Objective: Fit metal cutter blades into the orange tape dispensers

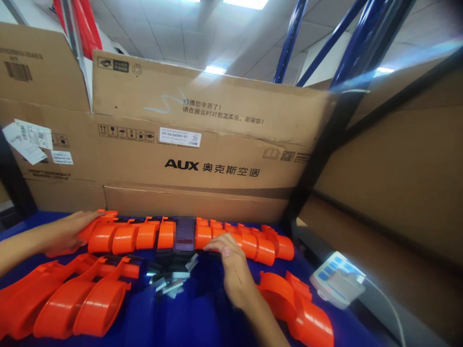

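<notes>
A row of orange plastic tape dispensers point(147, 235) with round drums runs along the back of a blue surface point(173, 320). My left hand point(77, 229) is closed around the dispenser at the row's left end; its thumb is hidden. In front of the row's middle, my right hand point(231, 262) has its fingers loosely bent, pointing left, with nothing visible in them. They lie close to the drums; whether they touch I cannot tell. A dark flat phone-like thing point(185, 234) stands against the row. Small shiny metal pieces point(173, 284) lie piled below it.
More orange dispensers lie at front left point(101, 301) and front right point(311, 320). A white device with a cable point(338, 279) sits at the right. Behind the row stands a tall cardboard box point(144, 164). A dark rack post point(318, 154) rises at the right.
</notes>
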A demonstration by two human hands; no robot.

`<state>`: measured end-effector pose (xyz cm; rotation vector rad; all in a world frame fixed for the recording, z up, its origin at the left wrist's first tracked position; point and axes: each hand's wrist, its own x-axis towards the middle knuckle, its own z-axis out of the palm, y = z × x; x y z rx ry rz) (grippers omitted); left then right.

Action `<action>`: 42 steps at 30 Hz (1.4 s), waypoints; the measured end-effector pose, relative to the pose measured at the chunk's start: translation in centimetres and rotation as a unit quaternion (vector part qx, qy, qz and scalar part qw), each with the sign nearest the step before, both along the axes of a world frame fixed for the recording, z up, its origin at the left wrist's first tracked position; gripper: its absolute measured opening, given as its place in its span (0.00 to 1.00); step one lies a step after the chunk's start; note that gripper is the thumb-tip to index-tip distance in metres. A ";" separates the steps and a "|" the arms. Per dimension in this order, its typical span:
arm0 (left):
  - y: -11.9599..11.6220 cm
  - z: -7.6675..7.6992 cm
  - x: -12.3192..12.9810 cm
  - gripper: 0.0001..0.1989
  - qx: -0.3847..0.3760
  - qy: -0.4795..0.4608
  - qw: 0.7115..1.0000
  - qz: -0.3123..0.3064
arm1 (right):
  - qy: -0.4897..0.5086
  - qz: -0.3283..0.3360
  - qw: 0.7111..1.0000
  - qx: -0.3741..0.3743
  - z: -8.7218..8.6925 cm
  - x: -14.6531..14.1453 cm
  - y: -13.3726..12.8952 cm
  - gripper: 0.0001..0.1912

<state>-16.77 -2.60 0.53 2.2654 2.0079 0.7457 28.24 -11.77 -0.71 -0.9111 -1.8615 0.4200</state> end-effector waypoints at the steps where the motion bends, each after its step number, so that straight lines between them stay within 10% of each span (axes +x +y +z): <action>1: 0.2 0.4 -0.7 0.32 -0.013 0.009 0.999 -0.031 | -0.002 0.000 1.000 0.000 0.0 0.0 0.0 0.32; 7: 0.2 4.7 -2.1 0.35 0.035 0.097 0.989 -0.102 | -0.009 -0.010 1.000 0.009 -0.1 0.0 0.1 0.30; 13: -4.1 7.6 6.2 0.32 0.207 0.108 0.953 -0.193 | -0.028 -0.020 0.999 0.014 0.2 -0.2 0.1 0.22; 22: -9.9 0.3 19.1 0.47 0.215 0.064 0.887 -0.403 | 0.066 -0.061 0.994 -0.066 -0.7 -0.7 0.5 0.18; 30: -12.4 -1.0 23.5 0.42 0.210 0.049 0.833 -0.510 | 0.179 -0.049 0.965 -0.183 -0.7 -0.6 1.2 0.21; 37: -10.0 -3.6 24.7 0.36 0.001 -0.296 0.886 -0.356 | 0.217 -0.022 0.953 -0.212 -0.6 -1.2 0.9 0.20; 42: -8.3 -5.0 26.5 0.23 -0.194 -0.511 0.784 -0.295 | 0.171 -0.004 0.968 -0.182 -1.4 -2.0 0.6 0.16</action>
